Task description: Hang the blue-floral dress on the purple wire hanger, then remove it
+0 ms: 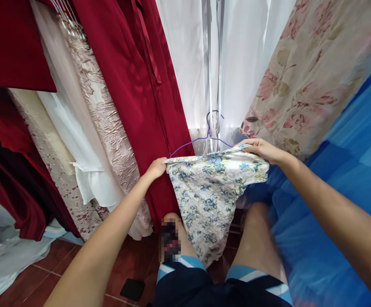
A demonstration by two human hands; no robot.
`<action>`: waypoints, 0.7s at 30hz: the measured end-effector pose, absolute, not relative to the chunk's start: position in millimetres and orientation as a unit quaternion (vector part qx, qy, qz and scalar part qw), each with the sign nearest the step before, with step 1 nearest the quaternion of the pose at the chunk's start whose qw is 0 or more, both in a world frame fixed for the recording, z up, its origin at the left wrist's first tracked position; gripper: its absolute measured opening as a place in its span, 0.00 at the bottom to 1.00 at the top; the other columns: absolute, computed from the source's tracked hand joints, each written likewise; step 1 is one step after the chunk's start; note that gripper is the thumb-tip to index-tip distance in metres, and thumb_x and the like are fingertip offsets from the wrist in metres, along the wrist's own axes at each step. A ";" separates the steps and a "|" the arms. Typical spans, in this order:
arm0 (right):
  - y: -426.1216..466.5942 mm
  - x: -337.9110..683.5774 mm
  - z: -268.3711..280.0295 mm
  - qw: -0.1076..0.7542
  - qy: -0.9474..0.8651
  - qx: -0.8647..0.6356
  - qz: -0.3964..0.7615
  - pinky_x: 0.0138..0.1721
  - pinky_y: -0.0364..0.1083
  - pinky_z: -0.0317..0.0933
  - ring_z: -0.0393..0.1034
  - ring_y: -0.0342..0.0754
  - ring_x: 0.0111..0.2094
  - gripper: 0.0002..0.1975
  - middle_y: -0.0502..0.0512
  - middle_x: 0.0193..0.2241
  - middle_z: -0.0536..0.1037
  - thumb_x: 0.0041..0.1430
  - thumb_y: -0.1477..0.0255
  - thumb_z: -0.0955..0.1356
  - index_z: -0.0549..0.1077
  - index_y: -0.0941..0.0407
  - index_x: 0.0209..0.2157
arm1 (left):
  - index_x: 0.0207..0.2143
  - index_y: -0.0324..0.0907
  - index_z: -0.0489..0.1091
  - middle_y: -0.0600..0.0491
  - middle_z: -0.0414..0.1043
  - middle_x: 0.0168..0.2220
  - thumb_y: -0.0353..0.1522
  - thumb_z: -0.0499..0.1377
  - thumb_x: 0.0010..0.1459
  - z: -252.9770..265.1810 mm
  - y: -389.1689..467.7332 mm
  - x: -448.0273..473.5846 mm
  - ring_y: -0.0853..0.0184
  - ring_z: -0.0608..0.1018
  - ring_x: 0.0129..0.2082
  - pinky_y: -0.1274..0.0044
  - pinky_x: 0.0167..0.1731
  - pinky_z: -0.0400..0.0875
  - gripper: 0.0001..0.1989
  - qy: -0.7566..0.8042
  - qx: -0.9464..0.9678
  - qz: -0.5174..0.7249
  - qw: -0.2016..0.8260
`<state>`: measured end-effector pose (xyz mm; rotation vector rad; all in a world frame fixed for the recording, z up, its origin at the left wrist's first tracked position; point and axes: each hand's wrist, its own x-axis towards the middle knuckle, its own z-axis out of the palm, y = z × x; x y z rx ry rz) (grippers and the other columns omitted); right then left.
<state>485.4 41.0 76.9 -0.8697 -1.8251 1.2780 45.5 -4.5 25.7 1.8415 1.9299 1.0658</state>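
A white garment [207, 192] with a blue floral print hangs stretched between my hands, over a purple wire hanger [208, 132]. I cannot tell whether it is a skirt or a dress. My left hand [157, 168] is closed on the garment's upper left corner. At the upper right edge, my right hand [259, 150] pinches the cloth beside the hanger's right arm. The hanger's hook points up in front of pale vertical metal poles [215, 76]. Cloth hides most of the hanger's lower part.
Dark red fabric [134, 85] hangs at the left, beside pale embroidered dresses [99, 98]. White cloth [185, 51] hangs behind the poles. A beige floral dress [300, 85] and blue tulle [326, 204] are at the right. A black flat object [132, 289] lies on the tiled floor [118, 264].
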 end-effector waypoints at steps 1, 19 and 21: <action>39.9 484.6 77.6 0.368 -0.701 -0.344 0.505 0.28 0.40 0.64 0.74 0.45 0.29 0.18 0.53 0.33 0.83 0.48 0.67 0.75 0.81 0.57 0.42 | 0.21 0.41 0.68 0.52 0.72 0.24 0.26 0.54 0.54 33.3 3.8 46.0 0.63 0.71 0.29 0.75 0.35 0.62 0.10 0.665 0.626 0.387 0.126; 14.3 505.6 -0.2 0.585 -0.651 -0.415 0.249 0.33 0.45 0.62 0.69 0.48 0.32 0.16 0.52 0.32 0.77 0.53 0.56 0.73 0.75 0.54 0.34 | 0.41 0.42 0.70 0.50 0.75 0.36 0.39 0.49 0.68 60.9 -10.1 112.4 0.62 0.75 0.36 0.76 0.36 0.63 0.14 0.572 0.718 0.396 0.012; 9.0 512.6 -1.7 0.558 -0.679 -0.418 0.230 0.28 0.44 0.56 0.64 0.46 0.26 0.17 0.50 0.24 0.71 0.58 0.55 0.70 0.73 0.55 0.28 | 0.37 0.42 0.71 0.50 0.74 0.32 0.41 0.50 0.68 56.9 -19.3 107.8 0.61 0.75 0.33 0.76 0.33 0.60 0.15 0.589 0.725 0.354 -0.039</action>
